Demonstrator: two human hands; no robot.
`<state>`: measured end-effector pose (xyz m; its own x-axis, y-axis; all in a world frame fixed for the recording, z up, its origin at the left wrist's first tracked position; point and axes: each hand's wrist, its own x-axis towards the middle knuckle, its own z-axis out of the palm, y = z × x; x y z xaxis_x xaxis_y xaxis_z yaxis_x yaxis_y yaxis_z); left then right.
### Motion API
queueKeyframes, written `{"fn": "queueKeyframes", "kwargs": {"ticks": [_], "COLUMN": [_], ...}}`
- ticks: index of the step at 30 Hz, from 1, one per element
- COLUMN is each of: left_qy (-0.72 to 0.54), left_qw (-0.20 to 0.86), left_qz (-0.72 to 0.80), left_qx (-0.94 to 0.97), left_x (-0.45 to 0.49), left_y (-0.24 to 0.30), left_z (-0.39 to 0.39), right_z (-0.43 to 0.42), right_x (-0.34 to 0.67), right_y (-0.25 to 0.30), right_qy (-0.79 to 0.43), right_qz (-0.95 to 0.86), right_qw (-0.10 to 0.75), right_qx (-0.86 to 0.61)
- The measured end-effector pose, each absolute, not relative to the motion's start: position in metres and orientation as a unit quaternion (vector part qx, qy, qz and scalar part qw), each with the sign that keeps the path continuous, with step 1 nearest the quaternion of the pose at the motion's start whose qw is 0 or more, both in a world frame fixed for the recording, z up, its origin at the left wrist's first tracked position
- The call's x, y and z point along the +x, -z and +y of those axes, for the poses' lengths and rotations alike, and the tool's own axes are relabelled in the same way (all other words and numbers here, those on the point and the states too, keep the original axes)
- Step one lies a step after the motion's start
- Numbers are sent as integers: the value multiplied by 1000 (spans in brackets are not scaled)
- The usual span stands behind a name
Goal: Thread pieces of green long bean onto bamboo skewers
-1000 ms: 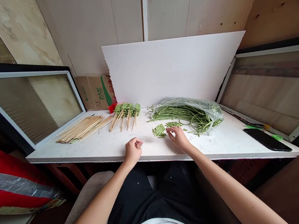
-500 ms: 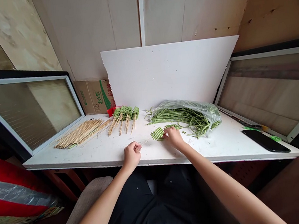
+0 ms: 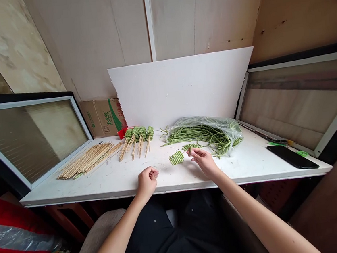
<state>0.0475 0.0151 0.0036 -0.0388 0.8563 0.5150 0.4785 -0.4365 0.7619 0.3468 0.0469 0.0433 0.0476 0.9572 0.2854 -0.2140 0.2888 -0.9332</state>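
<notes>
My left hand point(image 3: 147, 181) is closed in a pinch near the table's front edge, on the blunt end of a thin bamboo skewer that barely shows against the white top. Threaded side by side on that skewer is a row of short green bean pieces point(image 3: 176, 158). To their right, my right hand point(image 3: 205, 162) pinches a short cut bean piece point(image 3: 189, 151) between thumb and fingertips, close to the skewer's tip. Just behind it lies a small pile of cut bean pieces point(image 3: 190, 146). Long whole green beans point(image 3: 193, 134) spill from a clear plastic bag point(image 3: 232, 126) behind.
Loose bamboo skewers point(image 3: 85, 160) lie at the left. Finished bean skewers point(image 3: 137, 135) are stacked at the back, by a cardboard box point(image 3: 102, 117). A black phone point(image 3: 292, 156) and scissors point(image 3: 279, 141) lie at the right. Framed glass panels point(image 3: 30, 138) flank the white table point(image 3: 111, 186).
My right hand has moved slightly right, away from the threaded row, and now shows a bean piece in its fingertips. My left hand stays pinched on the skewer. The view has shifted a little.
</notes>
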Motion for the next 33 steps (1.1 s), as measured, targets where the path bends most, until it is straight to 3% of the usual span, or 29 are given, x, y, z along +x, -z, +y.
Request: {"fn": "queueKeyframes", "kwargs": {"ticks": [9,33], "left_qy": [-509,-503], "left_qw": [187,175], "left_qz": [501,507], "left_qx": [674,678], "left_x": [48,50], "left_y": [-5,-9], "left_z": [14,11], "right_z": [52,41], "right_x": [345,340], "right_y": [-33,-43], "right_qy": [-559,-584], "right_qz": [-418,-422], "right_qw": [630,597], "right_qx": [-342,-352]}}
